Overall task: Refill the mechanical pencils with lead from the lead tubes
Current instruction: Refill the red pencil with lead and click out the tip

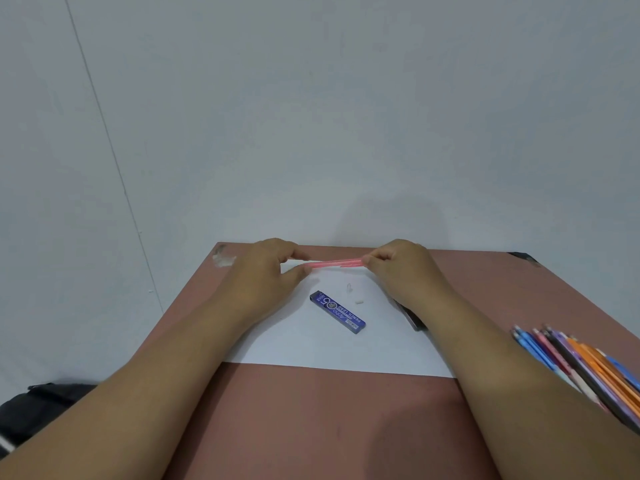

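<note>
From the head view, both hands meet above the far middle of the frame, holding a slim pink plastic mechanical pencil (334, 263) level between them: the left hand (265, 271) has its grip closed on one end, thumb and fingers pinching it, and the right hand (403, 268) pinches the other end the same way. Below them, on a white sheet of paper (329, 348) lying on the reddish-brown worktop (311, 420), rests a flat blue lead tube (337, 311), and just beside it two tiny pale pieces (353, 295), probably the pencil's cap and eraser. A dark object (414, 318) shows partly under the right forearm. At the lower right edge lies a bundle of coloured pencils (588, 368), blue, pink, purple and orange. Judging by that waiting bundle, most of the refilling is left; whether the pink one already holds lead cannot be told.
</note>
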Tool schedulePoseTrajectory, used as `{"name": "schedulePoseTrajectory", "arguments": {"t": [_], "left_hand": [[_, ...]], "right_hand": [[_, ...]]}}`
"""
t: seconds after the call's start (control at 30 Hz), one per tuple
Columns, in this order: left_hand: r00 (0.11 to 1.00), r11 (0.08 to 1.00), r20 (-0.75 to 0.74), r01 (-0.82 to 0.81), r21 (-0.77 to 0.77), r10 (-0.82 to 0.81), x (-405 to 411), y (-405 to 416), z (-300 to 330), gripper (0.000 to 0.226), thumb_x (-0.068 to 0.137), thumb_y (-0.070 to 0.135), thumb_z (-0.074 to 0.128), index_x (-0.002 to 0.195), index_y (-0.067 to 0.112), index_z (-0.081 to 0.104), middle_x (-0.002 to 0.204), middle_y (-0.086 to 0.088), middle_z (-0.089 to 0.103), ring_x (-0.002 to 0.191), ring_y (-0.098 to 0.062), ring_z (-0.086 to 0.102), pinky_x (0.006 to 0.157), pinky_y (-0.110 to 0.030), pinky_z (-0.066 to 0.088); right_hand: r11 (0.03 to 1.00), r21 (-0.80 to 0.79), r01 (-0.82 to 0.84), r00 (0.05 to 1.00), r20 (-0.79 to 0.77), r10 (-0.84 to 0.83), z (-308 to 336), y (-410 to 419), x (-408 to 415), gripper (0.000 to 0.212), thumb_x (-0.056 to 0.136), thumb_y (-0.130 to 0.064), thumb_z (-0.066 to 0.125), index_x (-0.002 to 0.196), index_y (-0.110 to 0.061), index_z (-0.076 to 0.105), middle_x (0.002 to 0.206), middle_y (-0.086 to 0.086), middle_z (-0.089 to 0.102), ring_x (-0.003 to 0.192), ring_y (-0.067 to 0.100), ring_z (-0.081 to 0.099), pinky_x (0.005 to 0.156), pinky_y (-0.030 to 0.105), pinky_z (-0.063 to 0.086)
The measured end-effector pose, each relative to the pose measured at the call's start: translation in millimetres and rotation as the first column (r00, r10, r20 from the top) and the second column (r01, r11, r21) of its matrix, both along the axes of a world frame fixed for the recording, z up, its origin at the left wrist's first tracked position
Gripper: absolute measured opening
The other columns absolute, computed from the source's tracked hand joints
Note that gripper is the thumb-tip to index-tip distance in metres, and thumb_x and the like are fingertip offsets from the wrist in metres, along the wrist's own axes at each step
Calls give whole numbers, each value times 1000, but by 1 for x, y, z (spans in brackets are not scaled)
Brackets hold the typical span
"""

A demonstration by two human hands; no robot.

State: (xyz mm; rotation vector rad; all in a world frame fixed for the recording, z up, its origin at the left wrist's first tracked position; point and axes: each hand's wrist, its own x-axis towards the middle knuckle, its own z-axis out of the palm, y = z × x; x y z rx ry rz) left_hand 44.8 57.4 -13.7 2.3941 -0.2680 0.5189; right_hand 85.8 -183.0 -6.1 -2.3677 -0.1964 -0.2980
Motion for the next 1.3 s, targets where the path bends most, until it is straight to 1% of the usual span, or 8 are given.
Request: {"name": "schedulePoseTrajectory", "arguments": {"t": [0.13,0.37,0.53,0.7,0.9,1.0,1.13,1.3], "left_hand": [[990,991,-74,122,60,-118,-7,-3,2,21,87,49,73,107,43,72,113,25,61,116,7,46,96,-20,38],[949,965,-218,249,80,-227,-14,-6,5,27,81,43,82,107,42,74,117,27,54,122,12,37,96,-10,32],[945,955,-185,287,71,-270,-9,-4,1,14,84,34,81,96,38,75,111,23,61,119,3,45,101,-24,39],[932,950,-225,305,64,-284,-9,-2,3,11,85,36,79,93,36,72,113,20,62,118,3,45,96,-20,37],[948,973,-216,225,-58,-233,-10,1,3,8,86,39,77,92,41,71,91,19,60,82,17,50,69,-12,33],[966,977,-170,178,-116,-196,-10,0,5,9,89,31,76,97,35,71,91,13,62,64,15,50,58,-10,34],[975,963,-99,177,-201,-199,-14,-3,10,12,90,22,75,101,25,73,95,9,68,59,13,51,59,-6,37],[990,938,5,137,-320,-143,-14,-7,11,19,86,21,79,101,31,72,91,10,69,66,11,55,67,-12,42]], "right_hand": [[987,-163,-6,1000,-23,2,-5,1,3,36,96,-33,53,67,-25,71,69,-1,63,94,23,44,68,40,53],[946,-324,13,1000,-18,-20,-8,0,6,35,97,-30,49,70,-18,68,78,-3,59,91,21,40,78,38,50],[964,-265,-5,1000,-21,-1,-7,0,4,40,95,-25,50,58,-29,63,72,-9,58,93,19,43,69,35,47],[988,-152,-32,998,46,39,-4,-2,0,26,97,-30,52,87,-32,76,96,-18,68,115,16,47,88,39,52],[986,-19,-166,956,240,166,11,9,-17,14,95,-34,64,91,-34,77,94,-21,68,109,14,52,87,28,41],[958,-5,-288,937,207,283,19,16,-33,15,88,-43,73,98,-33,78,92,-19,70,101,5,52,83,26,43],[924,-233,-302,934,120,336,23,23,-43,33,82,-55,75,112,-41,73,91,-19,67,97,2,47,75,27,46],[919,-273,-284,935,136,329,25,27,-44,18,89,-39,73,107,-39,75,81,-9,64,86,8,52,72,33,50]]}}
